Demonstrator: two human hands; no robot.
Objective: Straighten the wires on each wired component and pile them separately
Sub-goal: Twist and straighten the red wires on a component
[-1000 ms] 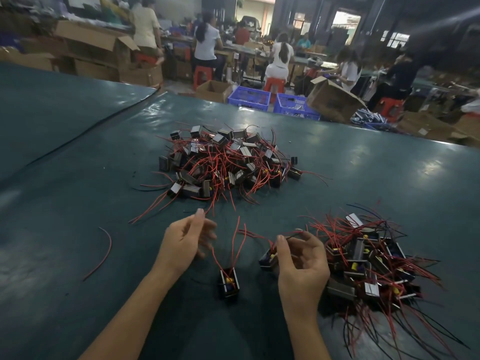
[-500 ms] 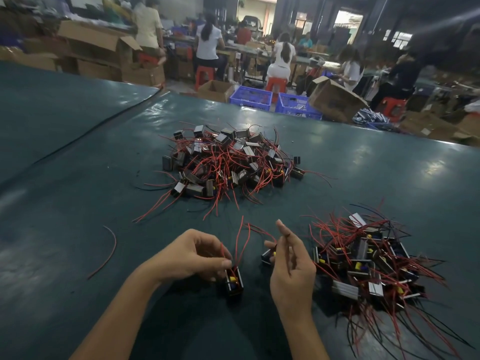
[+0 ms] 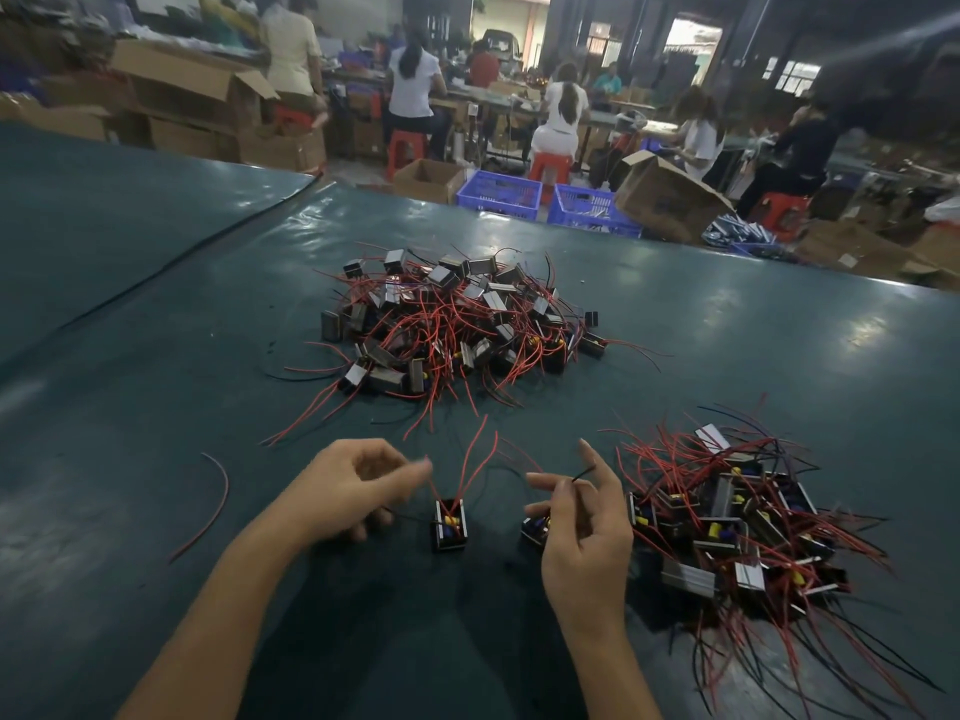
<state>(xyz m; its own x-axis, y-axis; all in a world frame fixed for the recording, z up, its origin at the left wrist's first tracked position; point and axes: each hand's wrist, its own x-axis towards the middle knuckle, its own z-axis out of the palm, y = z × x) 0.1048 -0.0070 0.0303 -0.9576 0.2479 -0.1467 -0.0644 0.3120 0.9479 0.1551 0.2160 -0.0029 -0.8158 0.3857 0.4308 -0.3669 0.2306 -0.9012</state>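
Dim hall; daylight from the far doorway (image 3: pixel 693 49) leaves pale glare patches on the green table (image 3: pixel 727 324). The left hand (image 3: pixel 358 491) is motion-blurred, the background workers (image 3: pixel 563 103) soft, perhaps out of focus. Edges bow outward.

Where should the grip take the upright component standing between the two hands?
Pinch the component by its left and right side faces, low on the body, coming from the near side. It stands upright, and its red wires rise from the top, leaning away.

Head-worn, close, down over table (image 3: pixel 156 330)

Far pile (image 3: pixel 457 319) behind component (image 3: pixel 450 524); near pile (image 3: pixel 737 522) right.
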